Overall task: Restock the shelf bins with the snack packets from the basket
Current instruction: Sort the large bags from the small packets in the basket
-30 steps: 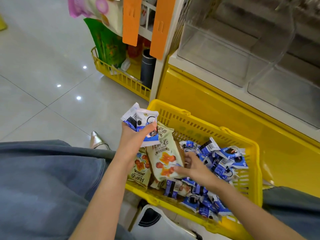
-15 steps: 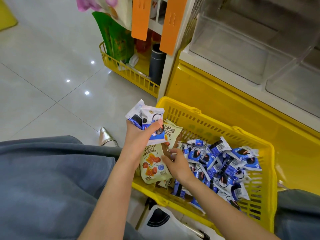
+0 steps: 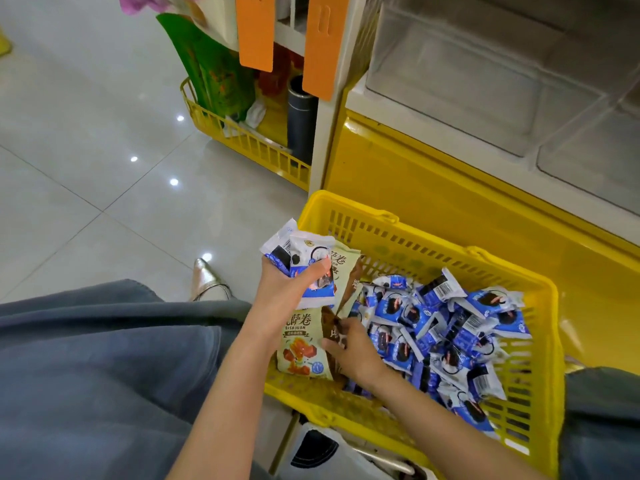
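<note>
Gathering stage: my left hand point(image 3: 287, 289) grips blue packets point(image 3: 306, 258), right hand point(image 3: 353, 351) pinches a brown packet point(image 3: 331, 319) in the basket point(image 3: 429, 233), shelf bins point(image 3: 467, 81) next, I reckon.

**A:** Far-left corner of the basket point(image 3: 426, 233) is bare mesh, with open air above it right up to the clear bins point(image 3: 467, 84).

**B:** The right half's heaped with blue packets point(image 3: 450, 327), though. And the near-left end is crowded — left hand point(image 3: 287, 289) clutching a packet bunch point(image 3: 304, 268), right hand point(image 3: 356, 351) pinching a brown packet point(image 3: 334, 329) beside the upright cream packets point(image 3: 301, 344).

**A:** Orange tags point(image 3: 254, 32) hang left of the bins.
</note>
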Demonstrator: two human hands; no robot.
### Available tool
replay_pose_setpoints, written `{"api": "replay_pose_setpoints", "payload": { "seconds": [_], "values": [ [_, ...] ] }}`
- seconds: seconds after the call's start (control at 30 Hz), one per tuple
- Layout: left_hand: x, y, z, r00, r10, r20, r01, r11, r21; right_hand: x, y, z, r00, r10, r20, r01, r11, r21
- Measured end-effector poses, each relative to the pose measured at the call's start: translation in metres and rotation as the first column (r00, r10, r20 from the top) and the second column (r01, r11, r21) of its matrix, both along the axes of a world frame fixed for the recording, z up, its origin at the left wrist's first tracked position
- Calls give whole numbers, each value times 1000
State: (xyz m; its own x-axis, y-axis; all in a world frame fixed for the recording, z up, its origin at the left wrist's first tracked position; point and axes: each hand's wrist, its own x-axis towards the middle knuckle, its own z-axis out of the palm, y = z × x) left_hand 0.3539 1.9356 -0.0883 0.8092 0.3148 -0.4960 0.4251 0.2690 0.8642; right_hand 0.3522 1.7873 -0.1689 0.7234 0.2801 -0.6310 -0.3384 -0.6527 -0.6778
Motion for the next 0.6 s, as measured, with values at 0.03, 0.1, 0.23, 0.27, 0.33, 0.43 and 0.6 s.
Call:
{"api": "replay_pose_setpoints", "payload": {
  "seconds": [0.03,0.1,0.23,0.27,0.33,0.43,0.6],
  "values": [
    [0,-2,-2,998,-55,-10,55,998,0,1,-4,9,996,-50,76,47,998,45],
    [-1,-10,-5,986,-165,-23,165,986,8,7,-13,33,976,-166,138,138,972,193],
    [5,-44,-18,920,-376,-111,376,926,-28,16,-39,71,992,-120,-41,126,935,332],
    [9,-55,-22,910,-389,-142,383,921,-66,16,-47,75,994,-82,-66,98,951,294],
    [12,-78,-31,888,-399,-227,377,916,-135,16,-66,74,997,-38,-66,51,977,205],
    [4,-112,-44,798,-553,-240,532,833,-151,15,-103,62,999,-49,3,49,999,-14],
    [6,-157,-80,679,-651,-339,688,726,-14,15,-156,40,993,18,119,23,943,-331]
  ]
}}
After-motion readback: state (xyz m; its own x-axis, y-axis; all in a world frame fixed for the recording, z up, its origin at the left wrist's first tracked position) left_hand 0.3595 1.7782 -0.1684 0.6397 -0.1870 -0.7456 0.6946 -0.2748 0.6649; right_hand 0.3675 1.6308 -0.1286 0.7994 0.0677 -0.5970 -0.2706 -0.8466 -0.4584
